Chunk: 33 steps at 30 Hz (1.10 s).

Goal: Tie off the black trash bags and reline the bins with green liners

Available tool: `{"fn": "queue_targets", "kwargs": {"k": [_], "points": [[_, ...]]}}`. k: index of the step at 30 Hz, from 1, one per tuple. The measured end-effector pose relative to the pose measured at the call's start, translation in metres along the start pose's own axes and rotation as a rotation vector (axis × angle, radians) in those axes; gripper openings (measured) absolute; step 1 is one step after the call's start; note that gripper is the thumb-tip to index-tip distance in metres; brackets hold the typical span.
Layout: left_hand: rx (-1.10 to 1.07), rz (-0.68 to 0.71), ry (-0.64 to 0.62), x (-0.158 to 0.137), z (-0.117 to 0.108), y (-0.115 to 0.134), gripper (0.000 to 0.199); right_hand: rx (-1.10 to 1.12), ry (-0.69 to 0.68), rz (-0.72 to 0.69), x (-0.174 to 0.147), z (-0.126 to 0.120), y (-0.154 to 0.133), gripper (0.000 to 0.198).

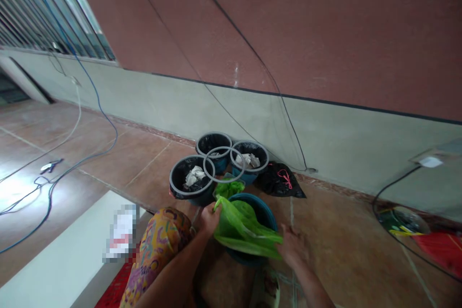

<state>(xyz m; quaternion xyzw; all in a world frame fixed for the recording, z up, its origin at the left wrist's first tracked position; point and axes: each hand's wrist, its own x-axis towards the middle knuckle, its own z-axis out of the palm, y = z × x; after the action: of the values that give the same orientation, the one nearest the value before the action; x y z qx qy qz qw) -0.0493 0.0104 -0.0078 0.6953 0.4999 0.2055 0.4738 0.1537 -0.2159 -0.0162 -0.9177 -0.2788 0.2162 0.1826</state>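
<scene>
A bright green plastic bag (249,231) is stretched between my hands over a blue bin (271,215). Part of the bag sags into the bin and the rest lies across its rim. My left hand (210,219) is closed on the bag's edge at the bin's left side. At the right side, my right hand (293,246) grips the opposite edge, its fingers slightly blurred. Just beyond the bin is another bin with a green liner (230,187). A loose grey ring (224,181) leans across the bins behind it.
Three black-lined bins (176,190) with grey rims stand near the wall, pale crumpled waste visible inside. A tied black bag (281,184) lies beside them. A white tabletop (65,255) is at left, and cables (94,154) cross the floor. Red material (440,250) lies at right.
</scene>
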Motion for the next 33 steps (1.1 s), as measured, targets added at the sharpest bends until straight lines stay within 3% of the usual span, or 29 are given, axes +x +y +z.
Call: {"fn": "queue_targets", "kwargs": {"k": [6,8,10,12,15,19,23,25,28,31,33], "points": [[-0.022,0.256,-0.382,-0.016,0.005,0.012,0.03,0.251,-0.034,-0.442,-0.005,0.005,-0.076,0.059],[0.036,0.348,-0.503,-0.021,0.005,0.018,0.026,0.211,-0.1,-0.519,-0.008,0.012,-0.092,0.057],[0.107,0.407,-0.544,-0.024,0.003,0.023,0.019,0.073,-0.163,-0.503,-0.009,0.015,-0.099,0.042],[0.22,0.357,-0.452,-0.023,0.0,0.027,0.028,-0.092,-0.159,-0.415,-0.006,0.011,-0.099,0.028],[0.457,0.1,-0.155,-0.015,-0.004,0.025,0.044,-0.264,-0.008,-0.217,0.004,-0.008,-0.088,0.025],[0.538,-0.056,0.052,-0.006,-0.007,0.015,0.039,-0.328,0.193,-0.071,0.012,-0.026,-0.07,0.03],[0.464,-0.2,0.244,-0.001,-0.014,0.009,0.029,-0.317,0.03,0.045,0.012,-0.018,-0.051,0.034],[0.441,-0.256,0.3,0.003,-0.02,0.008,0.027,-0.298,-0.028,0.117,0.014,-0.019,-0.044,0.036],[0.425,-0.259,0.335,0.009,-0.029,0.012,0.026,-0.231,0.091,0.174,0.022,-0.037,-0.042,0.037],[0.362,-0.182,0.352,0.011,-0.028,0.017,0.03,-0.151,0.29,0.154,0.026,-0.053,-0.043,0.038],[0.269,-0.094,0.304,0.007,-0.021,0.02,0.026,-0.125,0.226,0.088,0.019,-0.048,-0.043,0.032]]}}
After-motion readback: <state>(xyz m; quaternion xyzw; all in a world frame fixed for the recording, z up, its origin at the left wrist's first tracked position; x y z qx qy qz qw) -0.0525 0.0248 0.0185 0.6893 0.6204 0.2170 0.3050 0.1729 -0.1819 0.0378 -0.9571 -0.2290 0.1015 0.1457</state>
